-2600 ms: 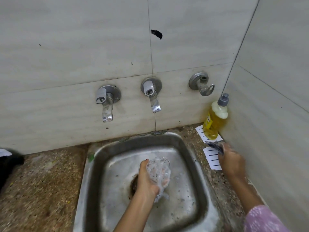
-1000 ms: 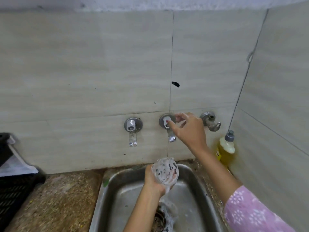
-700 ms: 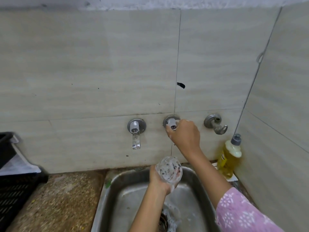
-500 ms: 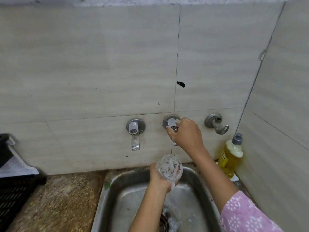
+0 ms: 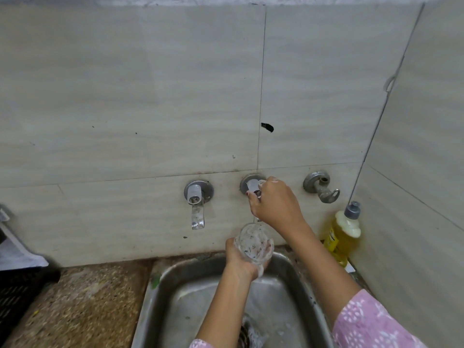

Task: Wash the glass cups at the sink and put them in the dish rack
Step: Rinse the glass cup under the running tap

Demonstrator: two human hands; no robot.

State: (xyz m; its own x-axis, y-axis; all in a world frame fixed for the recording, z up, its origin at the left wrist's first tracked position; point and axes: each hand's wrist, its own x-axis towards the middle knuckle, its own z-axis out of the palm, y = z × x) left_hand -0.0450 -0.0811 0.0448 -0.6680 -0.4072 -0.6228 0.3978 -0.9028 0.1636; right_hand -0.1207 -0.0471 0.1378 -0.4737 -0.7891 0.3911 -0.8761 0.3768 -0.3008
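Observation:
My left hand [image 5: 240,259] grips a soapy glass cup [image 5: 253,243], mouth up, over the back of the steel sink [image 5: 163,292]. The cup sits just below the middle tap [image 5: 252,185]. My right hand [image 5: 275,204] is closed around that tap's lever and hides its spout. A thin stream of water runs from under the hand toward the cup. A black dish rack [image 5: 17,290] shows at the left edge.
A second tap [image 5: 197,200] is on the wall to the left, and a bare angle valve [image 5: 321,187] to the right. A yellow dish soap bottle [image 5: 342,234] stands in the right corner. Speckled stone counter [image 5: 82,305] lies between rack and sink.
My right hand left the counter by the soap bottle, reached up and closed on the middle tap's lever. My left hand raised the cup from the sink bottom to under the tap.

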